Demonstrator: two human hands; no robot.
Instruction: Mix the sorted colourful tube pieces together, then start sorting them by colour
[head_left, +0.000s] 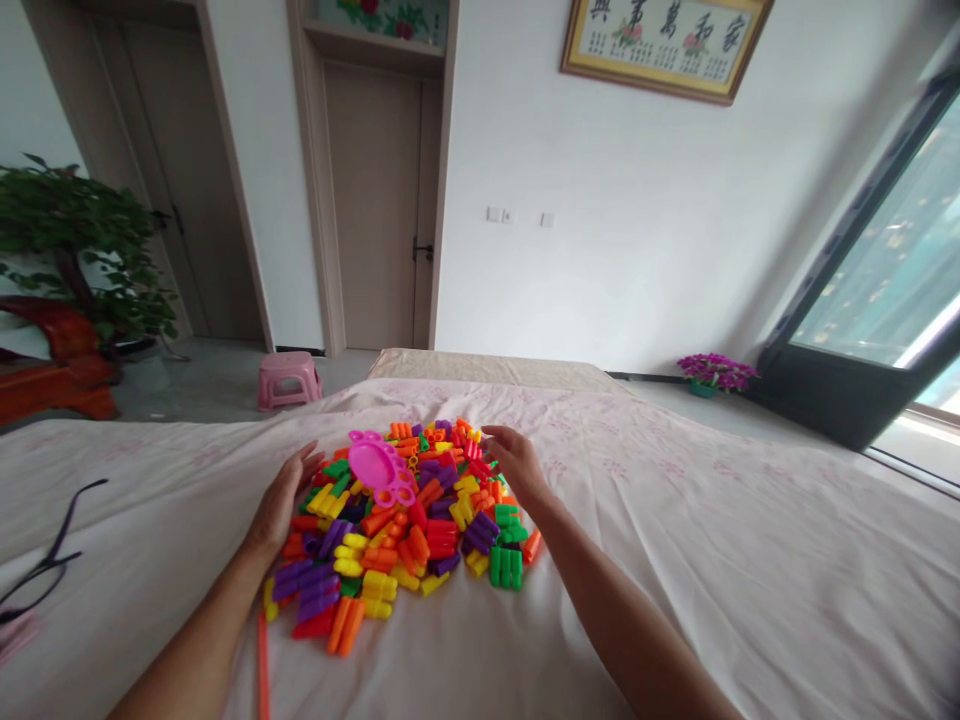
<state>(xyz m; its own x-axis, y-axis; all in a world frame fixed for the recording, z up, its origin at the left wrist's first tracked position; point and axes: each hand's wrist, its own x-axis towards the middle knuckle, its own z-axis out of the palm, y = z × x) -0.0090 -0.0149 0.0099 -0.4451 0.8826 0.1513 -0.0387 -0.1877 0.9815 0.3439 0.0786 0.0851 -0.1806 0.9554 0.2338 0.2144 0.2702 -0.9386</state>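
A heap of plastic building pieces (pixel 382 555) in orange, yellow, purple, red and green lies on the cloth-covered surface in front of me. On top of its far left part rests a pink plastic piece (pixel 379 468) with rounded lobes. My left hand (pixel 283 500) curves along the heap's left side, fingers stretched forward, with nothing seen in it. My right hand (pixel 516 462) is at the far right side, fingers extended and bent inward beside red and orange pieces. Its fingertips partly overlap the heap, so touching is hard to judge. Green three-tube pieces (pixel 506 567) lie at the near right edge.
A pale floral cloth (pixel 712 560) covers the wide surface. At the left lie dark-framed glasses (pixel 52 565); an orange-red strip (pixel 262 665) lies near the front. Beyond are a pink stool (pixel 289 380), a leafy plant (pixel 82 240) and purple flowers (pixel 716 370).
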